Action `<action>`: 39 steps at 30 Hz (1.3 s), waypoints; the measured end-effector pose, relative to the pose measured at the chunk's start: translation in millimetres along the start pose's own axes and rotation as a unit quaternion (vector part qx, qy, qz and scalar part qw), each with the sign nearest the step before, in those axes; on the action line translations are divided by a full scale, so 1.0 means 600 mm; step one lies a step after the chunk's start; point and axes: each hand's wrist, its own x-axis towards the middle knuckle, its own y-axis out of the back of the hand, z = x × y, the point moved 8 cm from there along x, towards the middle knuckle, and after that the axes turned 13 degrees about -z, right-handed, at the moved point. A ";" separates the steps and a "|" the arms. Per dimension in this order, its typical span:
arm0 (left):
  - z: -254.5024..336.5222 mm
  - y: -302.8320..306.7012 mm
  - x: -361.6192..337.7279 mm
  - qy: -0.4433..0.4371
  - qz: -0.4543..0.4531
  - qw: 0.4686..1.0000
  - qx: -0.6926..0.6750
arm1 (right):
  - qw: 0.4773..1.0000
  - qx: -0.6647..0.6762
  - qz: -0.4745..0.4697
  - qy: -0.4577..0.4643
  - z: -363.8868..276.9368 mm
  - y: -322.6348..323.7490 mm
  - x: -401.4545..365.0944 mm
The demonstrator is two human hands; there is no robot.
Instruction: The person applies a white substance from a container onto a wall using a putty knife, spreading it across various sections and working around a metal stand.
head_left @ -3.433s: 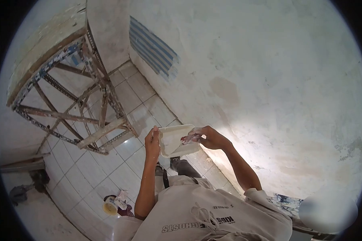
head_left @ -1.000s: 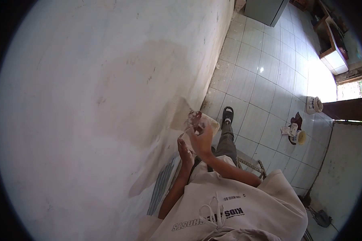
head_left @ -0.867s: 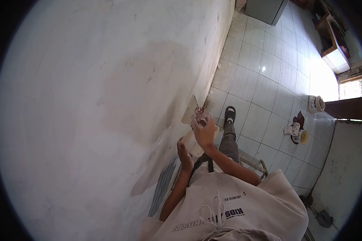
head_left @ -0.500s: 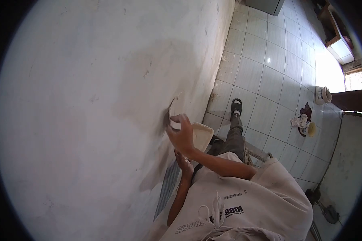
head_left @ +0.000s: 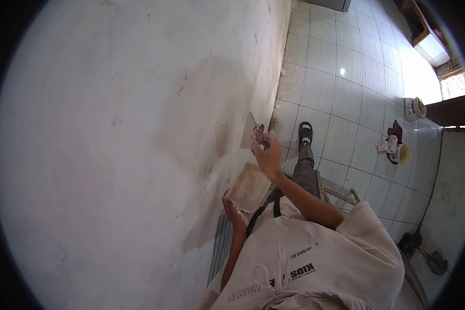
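Observation:
In my right hand [head_left: 269, 155] I grip a putty knife [head_left: 247, 132] by its handle. Its thin flat blade points up and stands off to the right of the wall patch, seemingly clear of the wall. My left hand [head_left: 234, 212] holds a shallow cream-coloured plastic tray [head_left: 248, 187] by its side, with the fingers partly hidden. The tray is tilted so its inside shows, with pale smears in it. Beside both hands rises the whitish wall [head_left: 113, 155], with a small darker patch where fresh filler seems spread.
A metal stepladder [head_left: 341, 194] stands just right of my body. On the tiled floor [head_left: 320, 82] are a white bucket [head_left: 414, 109], a yellowish open tub [head_left: 402, 153] and a dark cloth [head_left: 396, 130]. A grey cabinet [head_left: 336, 4] stands at the far end.
My right hand has drawn the putty knife away from the wall, to the right and slightly up. The tray in my left hand now shows more of its inside.

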 end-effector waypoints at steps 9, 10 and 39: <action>0.005 0.037 -0.009 0.020 -0.030 0.999 -0.016 | 0.982 0.128 -0.096 -0.104 -0.031 -0.093 0.012; 0.008 0.037 -0.008 0.020 -0.031 0.999 -0.013 | 0.982 0.130 -0.094 -0.104 -0.041 -0.096 0.007; 0.023 0.073 -0.039 -0.375 -0.057 0.717 0.585 | 0.993 0.018 -0.093 -0.066 -0.098 -0.122 -0.060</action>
